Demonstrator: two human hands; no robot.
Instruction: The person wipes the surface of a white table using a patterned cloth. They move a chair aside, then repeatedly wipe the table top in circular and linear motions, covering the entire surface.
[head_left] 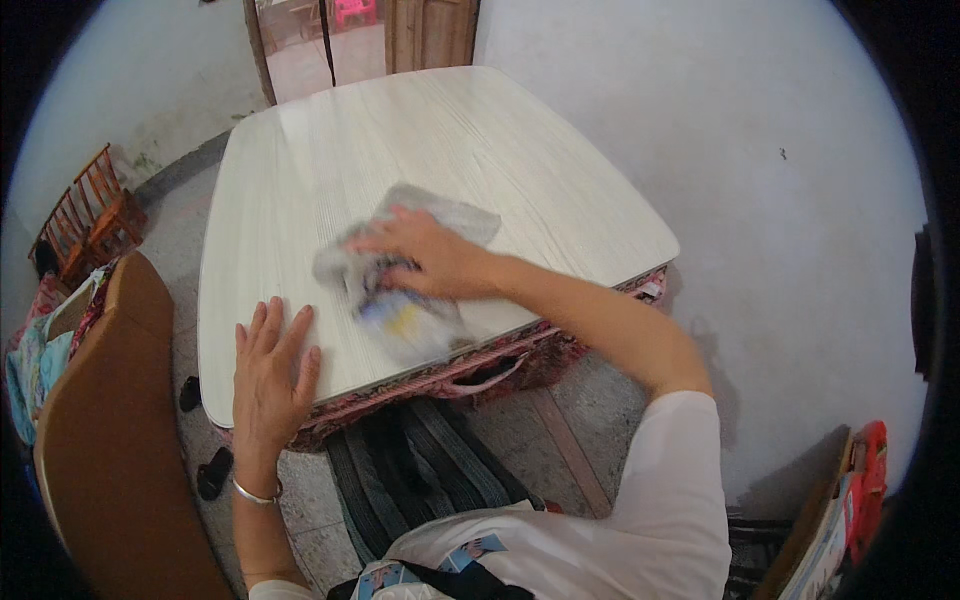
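Grey cloth [467,215], blurred, with a yellow-blue patch, bunched on white tabletop [470,125] near its front edge; right hand [425,252] gripping it; left hand [270,362] flat on tabletop's near-left part, fingers spread, holding nothing; red patterned fabric [545,365] under the rim, brown chair back [120,400] off to left. Risk, judging: loose lower flap could slip over the edge and snag that fabric if right hand pulls too far toward the body

- Premises: a home, judging by furnishings
- Pale table [450,130] with patterned cloth [555,360] beneath its top
- Slatted wooden chair [118,228] near the wall [160,70]
- Colourful fabrics [52,350] heaped at left
- Dark footwear [213,473] on the floor [310,490] (lying loose)
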